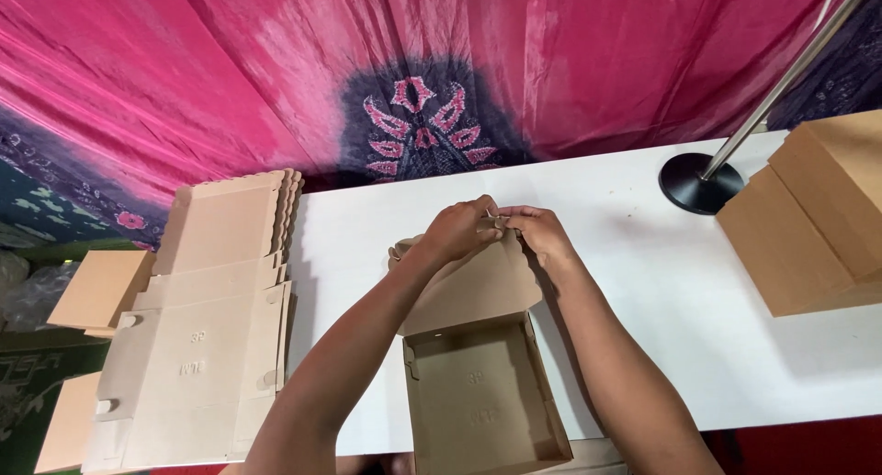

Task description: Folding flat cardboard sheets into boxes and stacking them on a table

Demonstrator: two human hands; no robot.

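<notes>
Pinching together at the far edge of a raised cardboard lid, the fingers [487, 210] of both hands meet almost tip to tip, clamped on the flap there. From where I stand, the left hand [457, 231] curls over the lid's upper left corner and the right hand [540, 231] grips just beside it, both forearms reaching forward from the near edge and converging. Under them lies the half-folded cardboard box [480, 392], its open tray toward the person, its lid tilted up beneath the hands, resting on the white tabletop [661, 291]. To the left lies a stack of flat box blanks [207, 328]; finished brown boxes [813, 218] and a black stand base [700, 183] sit right.
</notes>
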